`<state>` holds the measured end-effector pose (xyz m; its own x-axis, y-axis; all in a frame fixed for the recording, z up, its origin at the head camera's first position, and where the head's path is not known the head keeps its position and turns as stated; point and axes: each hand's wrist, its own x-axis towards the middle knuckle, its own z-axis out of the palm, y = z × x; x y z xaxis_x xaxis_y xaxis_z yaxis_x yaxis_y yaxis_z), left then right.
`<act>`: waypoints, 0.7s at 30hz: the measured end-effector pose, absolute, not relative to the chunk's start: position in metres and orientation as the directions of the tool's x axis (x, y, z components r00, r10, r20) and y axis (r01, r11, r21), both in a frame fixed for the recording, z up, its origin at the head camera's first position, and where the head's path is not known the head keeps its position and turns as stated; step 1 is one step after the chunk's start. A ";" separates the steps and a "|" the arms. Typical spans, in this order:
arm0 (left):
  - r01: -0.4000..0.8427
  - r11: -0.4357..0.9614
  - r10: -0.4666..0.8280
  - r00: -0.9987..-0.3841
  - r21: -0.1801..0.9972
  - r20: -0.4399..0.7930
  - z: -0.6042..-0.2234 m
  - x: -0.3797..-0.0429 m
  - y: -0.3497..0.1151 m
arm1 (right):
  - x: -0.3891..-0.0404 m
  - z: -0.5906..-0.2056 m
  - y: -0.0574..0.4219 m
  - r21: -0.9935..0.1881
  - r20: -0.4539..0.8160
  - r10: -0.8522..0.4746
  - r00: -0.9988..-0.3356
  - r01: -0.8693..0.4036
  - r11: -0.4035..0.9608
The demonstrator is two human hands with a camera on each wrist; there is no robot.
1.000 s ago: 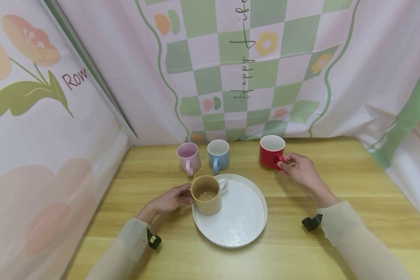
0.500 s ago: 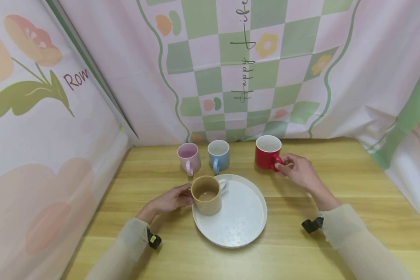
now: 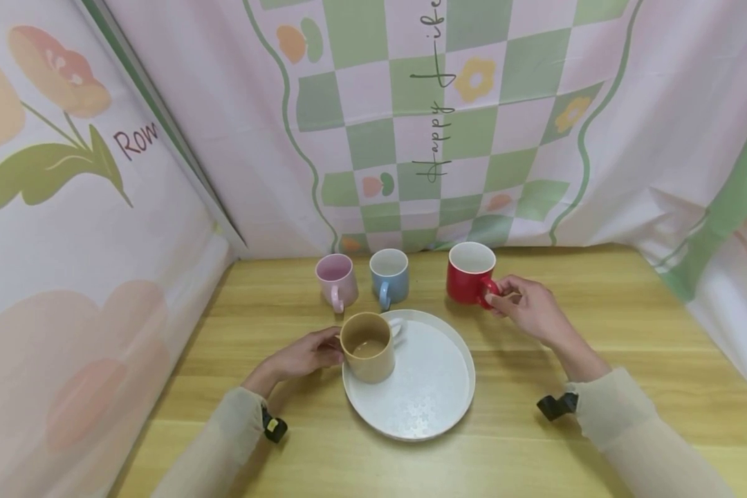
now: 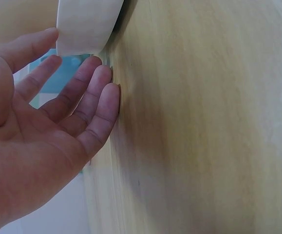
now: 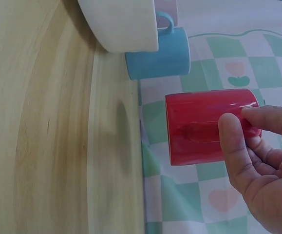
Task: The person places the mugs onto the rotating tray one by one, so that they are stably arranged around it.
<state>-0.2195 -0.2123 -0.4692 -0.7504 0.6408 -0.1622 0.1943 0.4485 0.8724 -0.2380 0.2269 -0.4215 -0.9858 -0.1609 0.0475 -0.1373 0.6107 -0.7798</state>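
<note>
The right hand [image 3: 532, 308] pinches the handle of a red mug [image 3: 469, 277] with a white inside. In the right wrist view this mug [image 5: 194, 146] hangs upright a little above the table, its shadow apart from its base. A tan mug [image 3: 376, 366] stands on the left part of a round white tray [image 3: 432, 387], its pale handle facing right. The left hand [image 3: 305, 356] lies beside the tray's left rim. In the left wrist view its fingers [image 4: 104, 107] are loosely extended, and the thumb reaches the rim of the tray [image 4: 84, 27].
A pink mug [image 3: 339, 280] and a blue mug [image 3: 395, 280] stand side by side behind the tray, handles towards the front. Cloth curtains [image 3: 274, 228] close off the back and left of the wooden table [image 3: 411, 474].
The right hand has carried the red mug a short way left, towards the blue mug. The left hand, tan mug and tray have stayed in place.
</note>
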 end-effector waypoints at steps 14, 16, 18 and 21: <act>0.187 0.453 0.641 -0.748 0.872 -0.173 -0.469 -0.219 -0.212 | -0.225 -0.411 0.221 -0.777 0.050 -0.199 -0.979 -0.164 0.608; 0.186 0.454 0.640 -0.748 0.871 -0.174 -0.469 -0.219 -0.212 | -0.223 -0.409 0.220 -0.772 0.049 -0.205 -0.978 -0.167 0.614; 0.187 0.454 0.641 -0.748 0.871 -0.173 -0.468 -0.218 -0.212 | -0.220 -0.408 0.219 -0.769 0.047 -0.215 -0.975 -0.173 0.616; 0.187 0.456 0.639 -0.749 0.870 -0.174 -0.468 -0.218 -0.212 | -0.217 -0.407 0.218 -0.774 0.048 -0.235 -0.971 -0.185 0.605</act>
